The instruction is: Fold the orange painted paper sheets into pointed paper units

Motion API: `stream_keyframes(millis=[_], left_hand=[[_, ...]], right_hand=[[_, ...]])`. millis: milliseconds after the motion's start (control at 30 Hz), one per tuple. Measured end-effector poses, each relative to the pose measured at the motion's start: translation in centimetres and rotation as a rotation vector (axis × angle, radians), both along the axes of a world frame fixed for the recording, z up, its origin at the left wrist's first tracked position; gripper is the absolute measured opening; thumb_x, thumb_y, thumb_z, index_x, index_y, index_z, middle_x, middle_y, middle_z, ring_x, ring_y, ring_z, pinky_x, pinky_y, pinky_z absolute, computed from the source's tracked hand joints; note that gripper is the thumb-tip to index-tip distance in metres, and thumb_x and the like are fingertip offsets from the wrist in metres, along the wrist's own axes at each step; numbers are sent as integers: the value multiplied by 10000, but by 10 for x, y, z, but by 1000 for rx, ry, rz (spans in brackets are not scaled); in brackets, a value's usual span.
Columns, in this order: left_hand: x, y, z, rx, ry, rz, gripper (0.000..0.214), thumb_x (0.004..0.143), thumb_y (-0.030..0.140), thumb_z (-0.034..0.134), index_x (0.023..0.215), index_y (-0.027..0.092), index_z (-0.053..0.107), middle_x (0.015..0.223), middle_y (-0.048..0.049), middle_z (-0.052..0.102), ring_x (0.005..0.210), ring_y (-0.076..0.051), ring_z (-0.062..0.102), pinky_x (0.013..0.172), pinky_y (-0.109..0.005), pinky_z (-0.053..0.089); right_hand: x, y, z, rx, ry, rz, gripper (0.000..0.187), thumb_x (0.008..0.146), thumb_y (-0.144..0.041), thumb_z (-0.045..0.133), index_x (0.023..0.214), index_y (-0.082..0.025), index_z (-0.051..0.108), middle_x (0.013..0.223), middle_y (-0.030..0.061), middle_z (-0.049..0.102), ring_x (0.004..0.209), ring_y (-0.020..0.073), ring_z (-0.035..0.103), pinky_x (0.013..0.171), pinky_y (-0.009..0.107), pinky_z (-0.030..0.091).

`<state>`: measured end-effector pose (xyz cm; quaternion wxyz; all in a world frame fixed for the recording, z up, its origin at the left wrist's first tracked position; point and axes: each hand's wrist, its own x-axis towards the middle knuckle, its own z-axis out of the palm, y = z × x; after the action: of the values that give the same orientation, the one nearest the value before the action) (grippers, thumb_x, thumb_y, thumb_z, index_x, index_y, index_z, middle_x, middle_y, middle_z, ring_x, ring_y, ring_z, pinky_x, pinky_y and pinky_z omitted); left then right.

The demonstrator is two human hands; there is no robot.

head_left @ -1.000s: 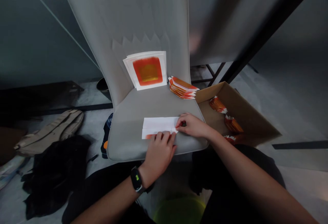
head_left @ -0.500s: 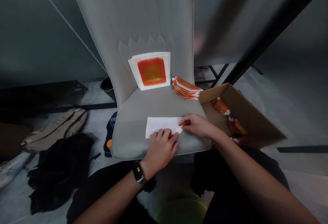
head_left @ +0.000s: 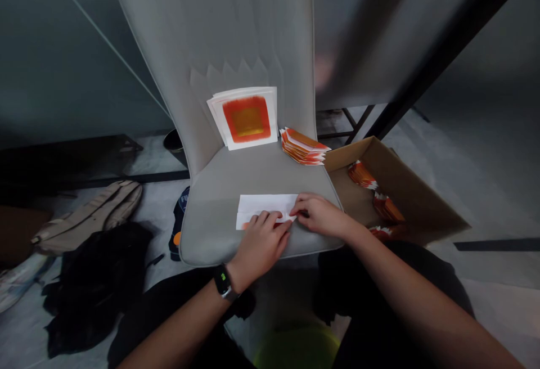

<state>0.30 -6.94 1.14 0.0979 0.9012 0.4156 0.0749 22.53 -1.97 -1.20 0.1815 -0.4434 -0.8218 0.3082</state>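
Folded white paper (head_left: 265, 206), orange edge, on chair seat (head_left: 261, 175); L hand (head_left: 261, 248), R hand (head_left: 318, 215) press it, grip unclear.

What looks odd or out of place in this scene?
The workspace is unusual: the left hand and right hand press a white paper strip on a grey chair's seat. Orange-printed sheets lean against the backrest, and folded pieces sit nearby, with more lying loose in a cardboard box.
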Motion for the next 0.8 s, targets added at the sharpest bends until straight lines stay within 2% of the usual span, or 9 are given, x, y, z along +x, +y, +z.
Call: stream_keyframes(millis=[233, 367, 500, 633, 700, 800], left_hand=[[-6, 13, -6, -66, -142, -15, 241, 1033, 254, 532, 1199, 269, 706, 1185, -65, 624, 1045, -237, 566, 918, -427, 489], [-13, 24, -3, -102, -156, -7, 258, 978, 271, 633, 1230, 243, 680, 1176, -72, 612, 1067, -246, 572, 958, -436, 491], [-24, 33, -1, -116, -126, 60, 398, 901, 345, 744, 1261, 208, 645, 1203, -92, 590, 1098, -273, 561, 985, -461, 487], [-29, 33, 1, -141, -115, 56, 328, 903, 329, 744, 1192, 203, 656, 1115, -72, 609, 1056, -264, 566, 974, -454, 484], [-29, 31, 1, -129, -112, 61, 258, 908, 324, 736, 1119, 195, 663, 1090, -70, 606, 1045, -263, 561, 958, -447, 484], [-27, 27, 3, -103, -111, 79, 249, 900, 324, 743, 1082, 182, 649, 1129, -81, 596, 1053, -264, 553, 942, -431, 482]], right_hand=[[-4, -3, 6, -55, -77, -56, 202, 861, -144, 644, 993, -207, 783, 978, 79, 712, 908, 218, 656, 841, 318, 480], [-3, -2, 8, -65, -70, -72, 289, 834, -149, 689, 1108, -209, 757, 993, 79, 696, 898, 216, 641, 837, 322, 477], [0, -2, 9, -71, -44, -1, 228, 829, -133, 695, 1025, -222, 768, 988, 65, 674, 917, 208, 630, 833, 303, 468], [5, -5, 13, -85, -59, 10, 185, 804, -126, 720, 965, -215, 749, 987, 56, 664, 936, 211, 619, 839, 303, 466], [7, -8, 17, -84, -71, 34, 167, 786, -194, 780, 946, -215, 741, 997, 58, 657, 970, 225, 613, 864, 317, 468], [6, -13, 23, -87, -92, 51, 260, 759, -399, 848, 911, -217, 740, 993, 67, 657, 985, 250, 611, 868, 339, 470]])
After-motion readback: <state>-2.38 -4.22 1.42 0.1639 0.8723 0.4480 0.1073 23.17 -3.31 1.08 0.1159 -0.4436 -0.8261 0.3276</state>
